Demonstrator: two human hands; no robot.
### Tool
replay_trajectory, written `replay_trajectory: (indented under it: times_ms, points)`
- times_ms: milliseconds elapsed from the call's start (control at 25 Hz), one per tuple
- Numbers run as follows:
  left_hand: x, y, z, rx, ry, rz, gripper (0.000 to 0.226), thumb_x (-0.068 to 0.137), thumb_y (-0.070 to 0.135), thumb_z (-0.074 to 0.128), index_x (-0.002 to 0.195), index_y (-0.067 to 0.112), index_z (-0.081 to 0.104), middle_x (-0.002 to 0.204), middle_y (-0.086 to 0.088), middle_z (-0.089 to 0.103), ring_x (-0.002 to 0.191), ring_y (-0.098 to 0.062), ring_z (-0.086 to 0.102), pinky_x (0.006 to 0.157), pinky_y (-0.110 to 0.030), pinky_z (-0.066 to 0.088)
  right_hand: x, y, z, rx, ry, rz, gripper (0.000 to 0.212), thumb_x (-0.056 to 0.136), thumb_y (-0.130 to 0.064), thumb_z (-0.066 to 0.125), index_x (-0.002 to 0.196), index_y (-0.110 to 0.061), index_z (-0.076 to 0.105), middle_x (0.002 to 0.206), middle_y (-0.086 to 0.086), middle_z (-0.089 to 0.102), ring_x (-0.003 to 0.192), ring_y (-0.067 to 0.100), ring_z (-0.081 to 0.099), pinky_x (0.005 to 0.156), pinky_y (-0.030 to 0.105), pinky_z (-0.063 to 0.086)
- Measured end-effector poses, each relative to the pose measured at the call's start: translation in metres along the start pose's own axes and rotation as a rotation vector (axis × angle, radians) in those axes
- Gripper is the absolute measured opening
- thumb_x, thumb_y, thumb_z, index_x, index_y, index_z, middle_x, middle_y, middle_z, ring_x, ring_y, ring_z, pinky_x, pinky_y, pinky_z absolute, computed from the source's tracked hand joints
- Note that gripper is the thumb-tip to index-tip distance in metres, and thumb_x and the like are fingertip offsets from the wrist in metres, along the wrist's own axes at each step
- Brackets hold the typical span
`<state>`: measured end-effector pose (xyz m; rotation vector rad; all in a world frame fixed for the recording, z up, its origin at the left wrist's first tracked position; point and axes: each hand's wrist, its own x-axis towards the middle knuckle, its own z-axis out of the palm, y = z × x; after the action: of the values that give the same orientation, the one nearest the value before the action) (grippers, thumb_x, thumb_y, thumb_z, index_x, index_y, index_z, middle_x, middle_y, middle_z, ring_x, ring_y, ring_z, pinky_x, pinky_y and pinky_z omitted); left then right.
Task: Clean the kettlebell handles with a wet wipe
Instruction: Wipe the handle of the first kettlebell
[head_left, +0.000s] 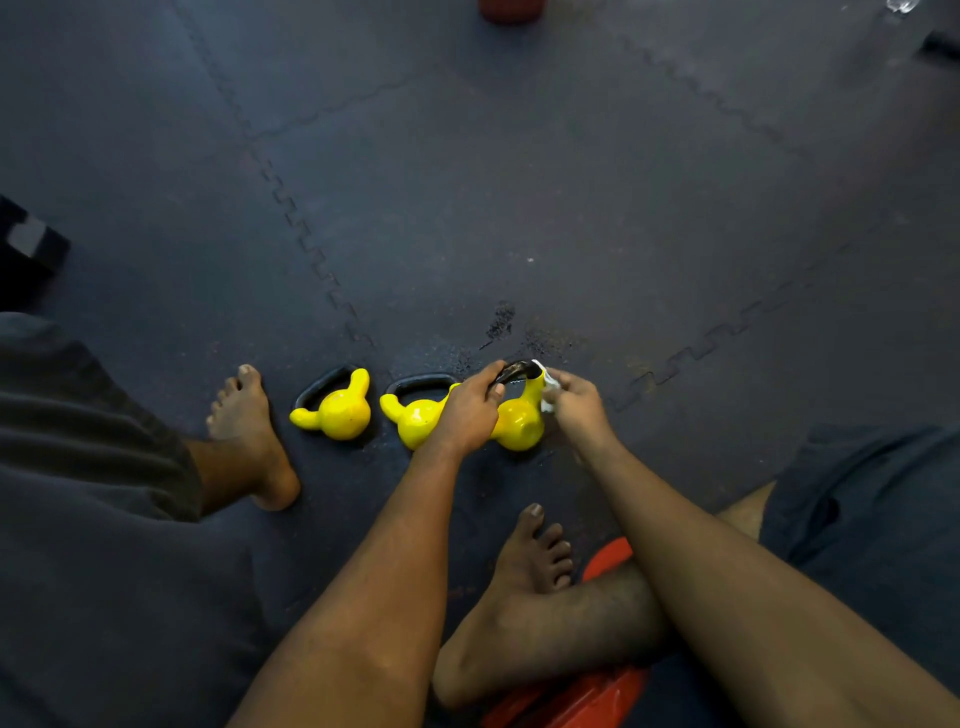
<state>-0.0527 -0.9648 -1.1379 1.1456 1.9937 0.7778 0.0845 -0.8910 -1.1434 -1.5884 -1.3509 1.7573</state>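
Three yellow kettlebells with black handles lie in a row on the dark mat. My left hand grips the black handle of the right kettlebell, tilting it. My right hand pinches a white wet wipe against the right end of that handle. The middle kettlebell is partly hidden behind my left hand. Apart from the others, the left kettlebell rests on its side.
My bare left foot rests beside the left kettlebell, and my right foot is in front of me. A red object sits under my leg. A dark block stands far left; a red item sits at the top.
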Motion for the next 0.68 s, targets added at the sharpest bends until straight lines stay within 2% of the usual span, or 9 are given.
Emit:
replay_trajectory:
  times_ms: [80, 240, 320, 360, 480, 560, 680]
  points:
    - [-0.002, 0.0, 0.0, -0.003, 0.003, 0.0, 0.044, 0.1, 0.017, 0.045, 0.144, 0.017, 0.044, 0.126, -0.017, 0.061, 0.115, -0.032, 0.057, 0.096, -0.036, 0.044, 0.002, 0.0, 0.008, 0.044, -0.105, 0.015, 0.053, 0.075, 0.003, 0.058, 0.126, -0.011, 0.061, 0.109, 0.008, 0.066, 0.094, 0.021, 0.059, 0.084, 0.037, 0.048]
    - [-0.007, -0.003, 0.003, 0.029, 0.006, 0.069, 0.042, 0.1, 0.016, 0.045, 0.142, 0.014, 0.046, 0.133, -0.012, 0.058, 0.121, -0.026, 0.053, 0.103, -0.032, 0.039, 0.003, -0.003, 0.0, 0.053, -0.185, 0.1, 0.04, 0.074, 0.015, 0.047, 0.105, -0.01, 0.054, 0.089, 0.006, 0.063, 0.082, 0.02, 0.057, 0.066, 0.03, 0.044]
    - [-0.003, -0.005, 0.003, 0.066, 0.015, 0.092, 0.041, 0.101, 0.016, 0.043, 0.141, 0.015, 0.047, 0.133, -0.012, 0.056, 0.122, -0.026, 0.052, 0.104, -0.034, 0.039, 0.003, -0.003, 0.002, 0.011, -0.186, 0.097, 0.04, 0.073, 0.015, 0.049, 0.102, -0.013, 0.053, 0.095, 0.008, 0.061, 0.092, 0.023, 0.056, 0.073, 0.032, 0.044]
    - [0.0, -0.006, 0.002, 0.083, 0.02, 0.087, 0.04, 0.101, 0.017, 0.042, 0.141, 0.015, 0.046, 0.132, -0.013, 0.056, 0.121, -0.027, 0.052, 0.103, -0.036, 0.04, 0.002, 0.0, 0.005, -0.012, -0.187, 0.093, 0.046, 0.073, 0.014, 0.052, 0.109, -0.013, 0.052, 0.102, 0.008, 0.06, 0.101, 0.024, 0.054, 0.08, 0.034, 0.044]
    - [0.006, -0.01, 0.0, 0.112, 0.067, 0.04, 0.04, 0.102, 0.016, 0.04, 0.141, 0.015, 0.046, 0.128, -0.016, 0.057, 0.116, -0.031, 0.054, 0.098, -0.038, 0.042, 0.0, 0.012, 0.01, -0.099, -0.268, 0.077, 0.082, 0.073, 0.007, 0.059, 0.146, -0.019, 0.032, 0.133, 0.003, 0.048, 0.123, 0.023, 0.045, 0.099, 0.037, 0.041]
    - [0.006, -0.012, 0.0, 0.098, 0.098, 0.007, 0.039, 0.101, 0.015, 0.041, 0.14, 0.014, 0.047, 0.131, -0.016, 0.058, 0.117, -0.032, 0.054, 0.098, -0.038, 0.042, -0.001, 0.015, 0.011, -0.105, -0.327, 0.079, 0.099, 0.067, -0.001, 0.064, 0.153, -0.022, 0.02, 0.143, 0.001, 0.038, 0.13, 0.022, 0.04, 0.108, 0.04, 0.038]
    - [0.005, -0.014, 0.0, 0.088, 0.064, 0.04, 0.04, 0.101, 0.015, 0.041, 0.142, 0.015, 0.045, 0.132, -0.014, 0.057, 0.117, -0.03, 0.054, 0.099, -0.038, 0.042, 0.005, 0.012, 0.011, -0.022, -0.291, 0.086, 0.096, 0.051, -0.009, 0.061, 0.144, -0.018, 0.036, 0.133, 0.006, 0.052, 0.121, 0.025, 0.049, 0.103, 0.042, 0.041]
